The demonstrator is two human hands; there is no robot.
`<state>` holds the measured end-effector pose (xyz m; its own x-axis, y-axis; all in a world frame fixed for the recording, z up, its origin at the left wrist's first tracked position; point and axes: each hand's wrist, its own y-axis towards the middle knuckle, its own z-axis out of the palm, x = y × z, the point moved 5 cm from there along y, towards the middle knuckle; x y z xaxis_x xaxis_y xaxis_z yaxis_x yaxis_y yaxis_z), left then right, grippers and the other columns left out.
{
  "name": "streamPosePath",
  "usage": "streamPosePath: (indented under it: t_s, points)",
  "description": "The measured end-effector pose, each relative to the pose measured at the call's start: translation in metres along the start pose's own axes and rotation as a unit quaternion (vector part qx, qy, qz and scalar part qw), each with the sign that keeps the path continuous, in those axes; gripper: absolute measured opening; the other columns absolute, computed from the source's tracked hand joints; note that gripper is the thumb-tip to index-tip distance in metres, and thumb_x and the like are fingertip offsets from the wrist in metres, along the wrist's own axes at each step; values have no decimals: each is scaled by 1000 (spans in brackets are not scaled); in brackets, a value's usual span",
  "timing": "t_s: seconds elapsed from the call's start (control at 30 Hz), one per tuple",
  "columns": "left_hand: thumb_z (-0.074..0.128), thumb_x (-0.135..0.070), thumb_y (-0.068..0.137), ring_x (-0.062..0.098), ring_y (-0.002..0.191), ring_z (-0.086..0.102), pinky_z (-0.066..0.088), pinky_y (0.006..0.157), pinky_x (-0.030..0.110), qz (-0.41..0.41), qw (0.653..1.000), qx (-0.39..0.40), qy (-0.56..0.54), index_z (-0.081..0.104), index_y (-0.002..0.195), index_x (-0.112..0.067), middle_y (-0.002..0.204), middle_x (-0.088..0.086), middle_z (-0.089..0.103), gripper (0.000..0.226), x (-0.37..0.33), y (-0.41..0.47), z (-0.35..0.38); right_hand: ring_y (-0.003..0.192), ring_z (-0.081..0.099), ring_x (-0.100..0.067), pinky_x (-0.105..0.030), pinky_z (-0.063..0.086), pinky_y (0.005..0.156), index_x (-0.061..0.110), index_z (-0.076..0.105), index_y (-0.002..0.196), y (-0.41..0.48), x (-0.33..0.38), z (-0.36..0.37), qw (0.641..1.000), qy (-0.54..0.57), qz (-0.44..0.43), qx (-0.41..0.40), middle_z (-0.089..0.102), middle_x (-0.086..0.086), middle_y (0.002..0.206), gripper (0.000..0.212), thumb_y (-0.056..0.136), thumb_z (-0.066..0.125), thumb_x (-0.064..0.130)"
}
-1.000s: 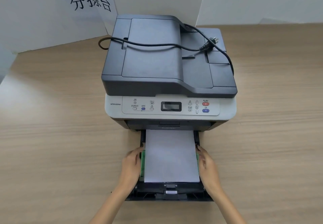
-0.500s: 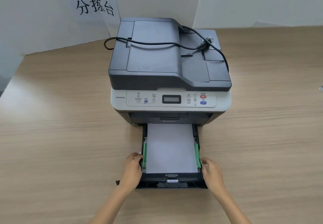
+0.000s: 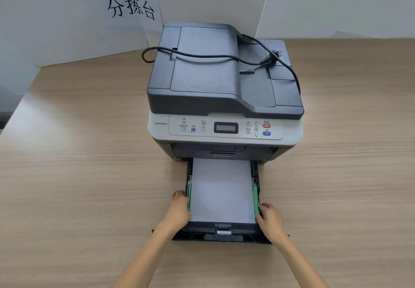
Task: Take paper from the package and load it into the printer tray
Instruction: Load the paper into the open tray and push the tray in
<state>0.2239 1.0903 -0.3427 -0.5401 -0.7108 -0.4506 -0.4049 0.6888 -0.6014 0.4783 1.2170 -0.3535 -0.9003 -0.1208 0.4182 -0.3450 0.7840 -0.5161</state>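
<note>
The left hand [image 3: 178, 212] grips the left wall of the tray [image 3: 221, 235], fingers curled over the edge by the green guide [image 3: 189, 197]. The right hand [image 3: 270, 221] holds the right wall likewise. Between the hands lies the paper [image 3: 221, 192], flat in the tray. Beyond the hands stands the printer [image 3: 224, 81], a cord [image 3: 208, 55] across its lid, on the table [image 3: 78, 175].

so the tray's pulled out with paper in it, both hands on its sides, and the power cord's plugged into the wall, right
Not quite. The head view shows the power cord lying loose across the printer lid, plug unconnected. The rest holds: tray out, paper in, left hand and right hand at its sides.
</note>
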Motion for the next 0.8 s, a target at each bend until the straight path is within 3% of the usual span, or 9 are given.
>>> streamPosePath:
  t_s: [0.03, 0.1, 0.13, 0.2, 0.37, 0.5, 0.57, 0.63, 0.8]
  points:
    - [39, 16, 71, 33, 135, 23, 25, 113, 34, -2, 1000, 4, -7, 48, 68, -10, 142, 21, 35, 28, 1, 0, 0, 122, 47, -34, -36, 36, 107, -4, 54, 123, 1, -1, 0, 1000, 3, -1, 1, 51, -20, 133, 37, 88, 55, 6]
    - [40, 16, 73, 32, 141, 14, 17, 116, 33, -2, 1000, 8, -12, 62, 99, -1, 150, 19, 26, 38, 1, 0, -1, 117, 50, -34, -38, 39, 105, -4, 60, 118, 3, -2, 0, 1000, 10, -8, 5, 54, -21, 129, 33, 85, 56, 3]
    - [40, 15, 75, 32, 143, 11, 14, 117, 32, 1, 1000, 11, -12, 59, 114, 1, 152, 18, 22, 45, 1, 1, -1, 115, 51, -34, -38, 41, 103, -3, 62, 115, 3, -2, 0, 1000, 12, -13, 8, 56, -21, 128, 32, 84, 57, 2]
    - [41, 13, 78, 33, 143, 8, 12, 117, 33, 16, 1000, 11, -1, 54, 124, 1, 154, 17, 20, 50, -2, 0, -3, 114, 52, -33, -37, 41, 103, -3, 63, 115, 3, -3, 0, 1000, 14, -17, 12, 57, -20, 127, 31, 84, 57, 2]
    - [37, 9, 85, 35, 145, 2, 10, 118, 36, 30, 999, 7, 33, 53, 128, -4, 155, 17, 17, 48, -1, -3, -5, 116, 52, -33, -31, 38, 100, -5, 56, 121, 2, 3, -5, 1000, 8, -6, 20, 56, -21, 127, 34, 88, 55, 5]
    - [31, 10, 91, 31, 144, 11, 11, 117, 31, 43, 999, -26, -5, 56, 125, -4, 153, 16, 27, 45, 5, -7, -11, 113, 56, -30, -30, 43, 95, -1, 48, 130, -1, 4, -8, 999, 12, 3, 41, 58, -19, 126, 42, 90, 55, 12]
    - [33, 11, 90, 31, 140, 25, 18, 114, 28, 59, 996, -52, -41, 61, 120, -3, 146, 18, 39, 44, 6, -11, -18, 93, 64, -26, -26, 52, 77, 3, 48, 131, -4, 2, -12, 999, 16, 12, 49, 62, -16, 121, 41, 91, 53, 14]
    - [36, 12, 89, 29, 130, 42, 26, 107, 22, 65, 992, -72, -77, 64, 116, -2, 136, 19, 51, 42, 9, -16, -27, 78, 65, -19, -18, 49, 63, 8, 53, 126, -8, -2, -19, 999, 15, 12, 41, 65, -12, 116, 35, 91, 52, 14]
    - [46, 3, 89, 25, 124, 50, 34, 106, 30, 5, 992, -54, -110, 55, 124, -2, 131, 15, 57, 36, 45, -24, -33, 96, 63, -17, -31, 51, 83, 13, 61, 118, -19, -27, -36, 999, -19, 38, 21, 69, -5, 111, 29, 91, 53, 19]
